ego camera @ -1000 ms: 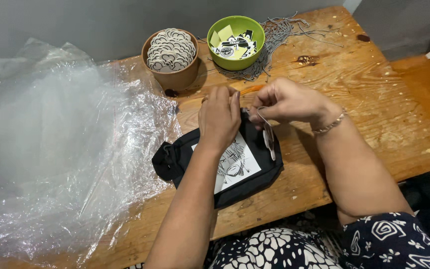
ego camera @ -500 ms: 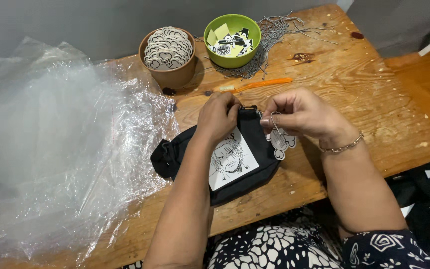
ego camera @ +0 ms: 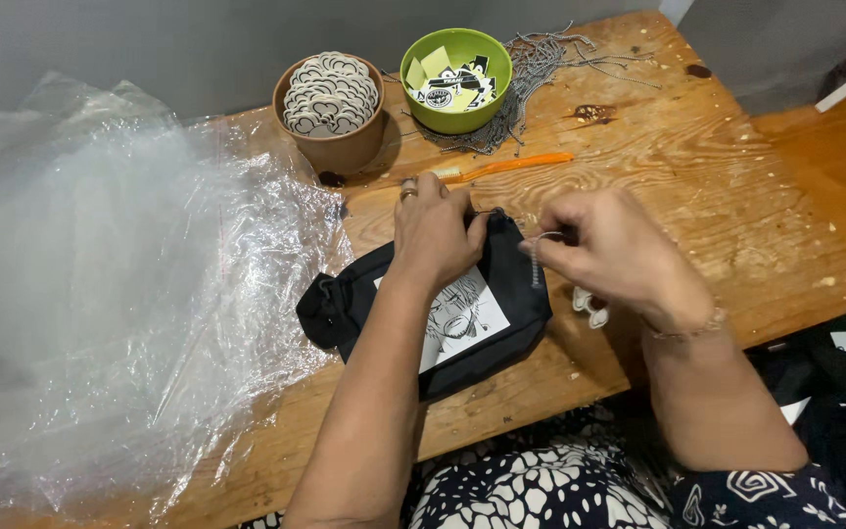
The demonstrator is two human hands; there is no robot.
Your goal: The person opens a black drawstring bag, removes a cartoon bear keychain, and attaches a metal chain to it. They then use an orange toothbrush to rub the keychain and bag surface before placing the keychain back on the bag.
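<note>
Black pouch (ego camera: 482, 338) under left hand (ego camera: 433, 235); right hand (ego camera: 604, 250) pinching ball chain (ego camera: 535, 257).

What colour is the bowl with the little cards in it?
The bowl is bright green, seen in the head view.

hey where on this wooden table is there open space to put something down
Bare wood lies right of the right hand, out to the table edge, and along the near edge below the black pouch. It is crowded behind: brown bowl, green bowl, chain pile, orange tool. Clear plastic sheets cover the left.
</note>
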